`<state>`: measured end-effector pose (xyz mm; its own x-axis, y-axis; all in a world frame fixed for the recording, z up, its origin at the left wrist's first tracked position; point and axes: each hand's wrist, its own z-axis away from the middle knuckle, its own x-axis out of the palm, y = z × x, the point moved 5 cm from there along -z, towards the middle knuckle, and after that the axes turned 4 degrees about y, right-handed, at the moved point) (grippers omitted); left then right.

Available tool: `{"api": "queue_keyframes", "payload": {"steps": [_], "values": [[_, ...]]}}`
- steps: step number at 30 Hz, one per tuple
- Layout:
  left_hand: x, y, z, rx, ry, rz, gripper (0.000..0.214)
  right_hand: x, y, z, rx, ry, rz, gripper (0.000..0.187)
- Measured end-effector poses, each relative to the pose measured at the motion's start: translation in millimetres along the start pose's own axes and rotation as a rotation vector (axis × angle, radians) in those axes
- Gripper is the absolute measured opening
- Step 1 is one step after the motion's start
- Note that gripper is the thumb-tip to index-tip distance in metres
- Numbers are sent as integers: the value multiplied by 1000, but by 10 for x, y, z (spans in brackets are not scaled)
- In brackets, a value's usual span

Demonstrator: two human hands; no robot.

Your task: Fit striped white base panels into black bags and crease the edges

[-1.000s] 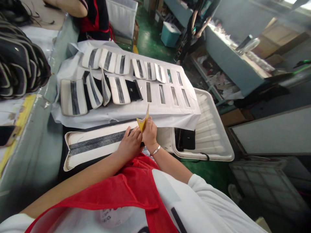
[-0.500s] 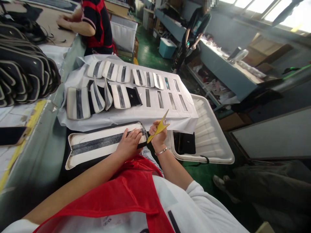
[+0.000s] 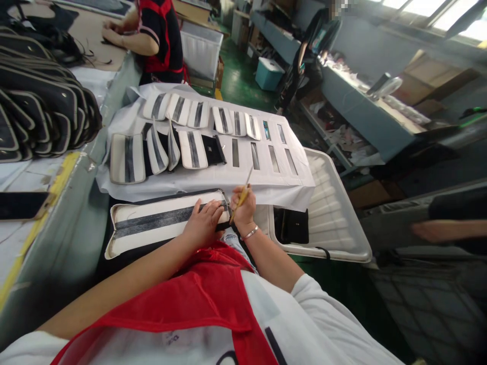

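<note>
A long white panel with a dark grey strip down its middle (image 3: 152, 221) lies in front of me on a dark surface. My left hand (image 3: 203, 226) rests on the panel's right end, fingers curled down onto the strip. My right hand (image 3: 243, 207) is just right of it, closed round a thin yellow tool (image 3: 243, 192) that points up and away from me, its lower end at the panel's right edge.
A white sheet (image 3: 236, 177) behind carries several smaller white-and-grey pieces (image 3: 127, 158). A white plastic tray (image 3: 335, 213) with a black item stands at right. Stacked black pieces (image 3: 41, 111) lie at left. A person in red and black (image 3: 160, 35) works at the far bench; another's arm (image 3: 437, 230) is at right.
My right hand has turned the yellow tool from flat and angled rightward to edge-on and upright, and moved back against the panel's end. The left hand stayed on the panel.
</note>
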<state>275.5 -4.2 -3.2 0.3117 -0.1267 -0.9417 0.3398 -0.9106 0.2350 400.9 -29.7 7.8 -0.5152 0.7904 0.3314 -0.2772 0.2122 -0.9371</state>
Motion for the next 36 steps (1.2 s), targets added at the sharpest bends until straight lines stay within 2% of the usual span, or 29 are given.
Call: {"api": "queue_keyframes", "payload": {"steps": [5,10,14,22,31,36], "values": [[42,-12,39,-18,-32,-4,58,-243,-155,162,26,68,-275,36],[43,-27,17,-32,-53,-3,59,-284,-50,224,162,156,-443,24],[41,-37,25,-34,-51,7,58,-289,56,193,188,215,-432,17],[41,-59,-7,-50,-50,49,57,-353,141,176,222,311,-337,15],[16,-61,-4,-37,-9,68,53,-263,165,125,251,404,-277,23],[-38,-30,12,-7,27,66,55,-272,145,123,351,319,-369,20]]}}
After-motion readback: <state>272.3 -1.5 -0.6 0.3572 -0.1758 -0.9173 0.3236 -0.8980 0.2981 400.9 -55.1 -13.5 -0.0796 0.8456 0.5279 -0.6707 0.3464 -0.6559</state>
